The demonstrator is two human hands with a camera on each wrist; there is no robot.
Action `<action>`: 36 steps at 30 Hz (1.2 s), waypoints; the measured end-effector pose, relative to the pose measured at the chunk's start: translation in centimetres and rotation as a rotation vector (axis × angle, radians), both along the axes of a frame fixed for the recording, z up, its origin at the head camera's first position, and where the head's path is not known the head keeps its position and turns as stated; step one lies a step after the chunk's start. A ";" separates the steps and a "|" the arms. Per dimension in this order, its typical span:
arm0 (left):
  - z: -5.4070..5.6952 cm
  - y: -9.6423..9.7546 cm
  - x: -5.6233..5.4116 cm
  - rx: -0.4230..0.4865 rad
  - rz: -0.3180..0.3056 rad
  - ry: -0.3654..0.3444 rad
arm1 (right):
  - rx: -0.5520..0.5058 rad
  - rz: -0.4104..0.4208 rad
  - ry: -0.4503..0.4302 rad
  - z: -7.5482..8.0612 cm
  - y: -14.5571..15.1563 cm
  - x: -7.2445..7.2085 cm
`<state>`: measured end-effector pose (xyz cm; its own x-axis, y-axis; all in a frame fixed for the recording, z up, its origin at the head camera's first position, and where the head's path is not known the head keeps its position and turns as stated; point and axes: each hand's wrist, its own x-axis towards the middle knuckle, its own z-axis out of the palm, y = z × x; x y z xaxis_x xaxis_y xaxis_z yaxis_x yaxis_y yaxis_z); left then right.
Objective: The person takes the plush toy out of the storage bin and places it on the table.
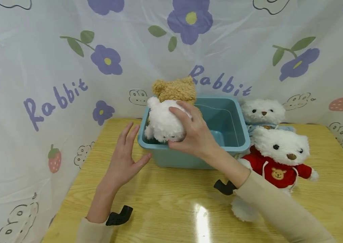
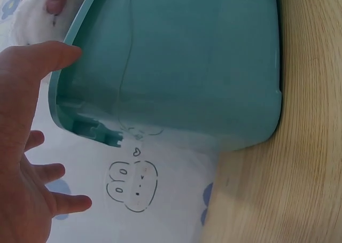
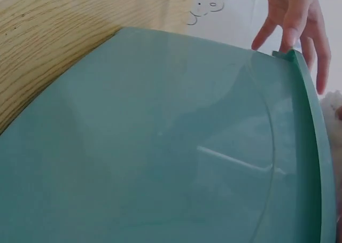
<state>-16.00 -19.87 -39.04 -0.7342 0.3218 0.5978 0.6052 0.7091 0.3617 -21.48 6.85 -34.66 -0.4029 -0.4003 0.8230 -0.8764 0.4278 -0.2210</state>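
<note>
A white plush bear [image 1: 166, 118] sits at the left end of a blue-green plastic bin [image 1: 186, 159], its head tipped face down. My right hand [image 1: 197, 134] grips that head from above and the right, fingers on top and thumb low by the face. The bear's body is hidden inside. Off the bin's left end my left hand [image 1: 123, 161] is held with fingers spread and nothing in them. In the left wrist view, the thumb of the left hand [image 2: 21, 104] is close to the bin's rim; whether it touches I cannot tell. Behind the white bear, a tan plush bear [image 1: 174, 91] rises above the rim.
Right of the bin, a white bear in a red hoodie [image 1: 281, 148] leans in front of another white bear [image 1: 262, 111] in light blue. All stand on a wooden table [image 1: 159, 209]. A printed curtain [image 1: 135, 50] hangs behind. Black wrist pieces [image 1: 119, 216] stick out from both sleeves.
</note>
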 end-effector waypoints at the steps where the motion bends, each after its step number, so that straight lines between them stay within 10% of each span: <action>1: 0.0 0.1 -0.1 -0.003 -0.006 0.011 | -0.013 0.003 0.010 0.1 0.2 0.0; 36: -0.3 2.9 -1.0 -0.058 -0.103 0.067 | -0.215 -0.042 0.122 4.6 8.9 1.5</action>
